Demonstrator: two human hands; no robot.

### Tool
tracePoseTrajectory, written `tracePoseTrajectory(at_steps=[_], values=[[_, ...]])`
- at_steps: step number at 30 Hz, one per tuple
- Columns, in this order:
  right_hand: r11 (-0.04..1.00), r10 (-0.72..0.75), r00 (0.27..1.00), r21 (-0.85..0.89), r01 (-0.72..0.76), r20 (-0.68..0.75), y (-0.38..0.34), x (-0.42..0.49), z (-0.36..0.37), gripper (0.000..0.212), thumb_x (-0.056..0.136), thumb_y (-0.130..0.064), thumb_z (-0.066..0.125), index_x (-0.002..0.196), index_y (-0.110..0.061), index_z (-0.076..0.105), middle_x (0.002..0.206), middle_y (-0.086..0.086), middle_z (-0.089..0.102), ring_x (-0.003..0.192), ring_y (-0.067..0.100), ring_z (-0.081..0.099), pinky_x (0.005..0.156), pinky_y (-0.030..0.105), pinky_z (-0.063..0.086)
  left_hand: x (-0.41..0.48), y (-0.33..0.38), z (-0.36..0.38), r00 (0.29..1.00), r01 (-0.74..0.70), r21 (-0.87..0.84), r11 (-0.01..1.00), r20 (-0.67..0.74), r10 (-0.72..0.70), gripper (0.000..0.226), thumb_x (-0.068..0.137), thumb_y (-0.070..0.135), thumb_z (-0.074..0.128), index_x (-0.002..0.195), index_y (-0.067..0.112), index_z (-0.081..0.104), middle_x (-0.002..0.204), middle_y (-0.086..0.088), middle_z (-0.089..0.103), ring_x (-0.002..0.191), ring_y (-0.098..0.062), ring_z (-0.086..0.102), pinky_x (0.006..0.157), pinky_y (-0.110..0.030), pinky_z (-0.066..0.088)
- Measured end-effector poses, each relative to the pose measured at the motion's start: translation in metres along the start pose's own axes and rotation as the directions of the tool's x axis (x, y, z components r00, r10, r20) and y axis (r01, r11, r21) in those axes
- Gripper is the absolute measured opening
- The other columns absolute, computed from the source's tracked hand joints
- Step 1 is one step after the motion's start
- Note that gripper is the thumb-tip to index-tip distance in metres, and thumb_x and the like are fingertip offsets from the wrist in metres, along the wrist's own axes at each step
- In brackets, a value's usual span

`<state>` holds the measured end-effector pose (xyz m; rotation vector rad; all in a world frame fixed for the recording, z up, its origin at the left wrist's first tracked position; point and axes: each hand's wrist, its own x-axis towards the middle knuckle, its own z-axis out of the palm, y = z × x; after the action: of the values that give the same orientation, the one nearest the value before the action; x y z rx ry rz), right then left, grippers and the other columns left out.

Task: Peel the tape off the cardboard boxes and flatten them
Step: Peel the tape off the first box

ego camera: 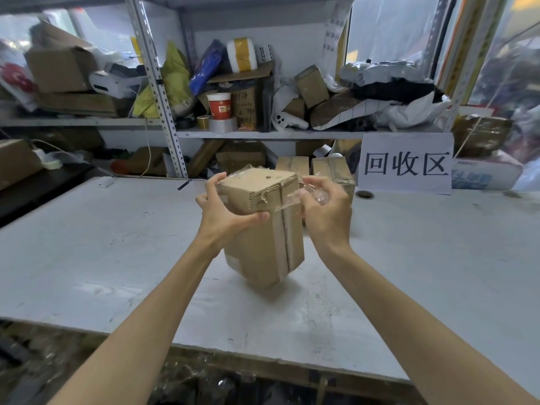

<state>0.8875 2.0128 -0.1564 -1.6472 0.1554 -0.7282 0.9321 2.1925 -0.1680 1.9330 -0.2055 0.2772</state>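
A brown cardboard box stands on end, tilted, held above the white table. My left hand grips its upper left side, thumb across the front face. My right hand is closed on a crumpled strip of clear tape that runs from the box's upper right edge into my fingers. A taped seam runs down the box's front face. Two more cardboard boxes stand behind it at the table's far edge.
A white paper sign with black characters leans at the back right, beside a round hole in the table. Metal shelves behind hold boxes, bags, tape rolls and a red cup. Plastic scraps lie below the table's near edge.
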Motion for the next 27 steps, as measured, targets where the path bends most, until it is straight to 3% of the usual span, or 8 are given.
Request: tracePoseTrajectory(at_steps=[2,4,8,13,17,21,24,27], values=[[0.993,0.118,0.993,0.024,-0.118,0.016,-0.003,0.009,0.001,0.009,0.078,-0.036,0.065,0.082,-0.029,0.068,0.090,-0.006,0.067,0.086,0.022,0.067,0.078,0.047,0.057,-0.003,0.000,0.001,0.998,-0.059,0.047,0.997,-0.013,0.060,0.109,0.049,0.038,0.097,0.135,0.036,0.031,0.131,-0.001,0.024,0.121,-0.018,0.036,0.107,-0.032,0.040],[0.981,0.194,0.978,-0.020,-0.193,0.073,-0.005,0.015,-0.002,0.024,0.077,-0.045,0.071,0.079,-0.021,0.067,0.081,-0.001,0.070,0.080,0.020,0.068,0.074,0.047,0.059,-0.007,-0.002,0.001,0.993,-0.113,0.071,0.991,-0.010,0.114,0.111,0.042,0.045,0.096,0.133,0.035,0.033,0.131,-0.002,0.024,0.120,-0.016,0.034,0.105,-0.025,0.039],[0.973,0.225,0.956,-0.094,-0.211,0.186,-0.002,0.019,-0.009,0.025,0.072,-0.024,0.083,0.086,-0.009,0.068,0.087,0.005,0.069,0.085,0.019,0.069,0.074,0.043,0.060,-0.013,-0.009,0.000,0.988,-0.147,0.100,0.984,-0.023,0.150,0.113,0.040,0.044,0.097,0.132,0.036,0.032,0.135,-0.005,0.024,0.124,-0.018,0.033,0.106,-0.026,0.040],[0.973,0.206,0.956,-0.149,-0.177,0.207,0.007,0.018,-0.010,0.024,0.064,-0.005,0.086,0.081,-0.015,0.072,0.085,0.001,0.068,0.092,0.022,0.067,0.082,0.038,0.057,-0.015,-0.010,-0.003,0.994,0.047,0.079,0.996,0.097,-0.054,0.117,0.037,0.051,0.095,0.131,0.033,0.027,0.132,-0.003,0.022,0.126,-0.018,0.033,0.108,-0.027,0.036],[0.984,0.106,0.971,-0.161,-0.071,0.214,0.006,0.013,-0.004,0.019,0.069,-0.009,0.082,0.083,-0.017,0.072,0.084,-0.001,0.068,0.082,0.010,0.062,0.067,0.022,0.050,-0.001,0.011,-0.009,0.965,0.227,0.159,0.961,0.098,-0.244,0.112,0.027,0.076,0.074,0.120,0.026,0.035,0.123,0.001,0.025,0.125,-0.022,0.038,0.109,-0.038,0.041],[0.984,0.026,0.962,-0.179,0.023,0.271,-0.001,0.006,0.006,0.022,0.069,-0.007,0.080,0.085,-0.018,0.071,0.086,0.000,0.069,0.079,0.005,0.063,0.062,0.020,0.052,0.012,0.035,-0.017,0.923,0.321,0.518,0.793,0.016,-0.384,0.143,0.021,0.088,0.062,0.141,0.018,0.030,0.141,-0.013,0.030,0.134,-0.032,0.028,0.112,-0.048,0.031],[0.973,-0.039,0.966,-0.208,0.095,0.257,-0.003,0.002,0.011,0.023,0.069,-0.005,0.078,0.084,-0.021,0.070,0.084,-0.004,0.069,0.078,0.002,0.064,0.065,0.019,0.055,0.017,0.040,-0.024,0.923,0.276,0.584,0.764,0.061,-0.380,0.155,0.029,0.086,0.074,0.154,0.022,0.010,0.156,-0.017,0.019,0.143,-0.037,0.021,0.115,-0.055,0.025],[0.970,-0.097,0.962,-0.194,0.149,0.254,-0.006,-0.001,0.013,0.020,0.069,-0.006,0.080,0.082,-0.020,0.073,0.079,-0.011,0.069,0.077,0.001,0.062,0.066,0.012,0.051,0.019,0.040,-0.029,0.923,0.181,0.624,0.760,0.159,-0.351,0.173,0.009,0.097,0.060,0.156,0.029,-0.002,0.163,-0.014,0.011,0.147,-0.037,0.016,0.117,-0.059,0.021]])
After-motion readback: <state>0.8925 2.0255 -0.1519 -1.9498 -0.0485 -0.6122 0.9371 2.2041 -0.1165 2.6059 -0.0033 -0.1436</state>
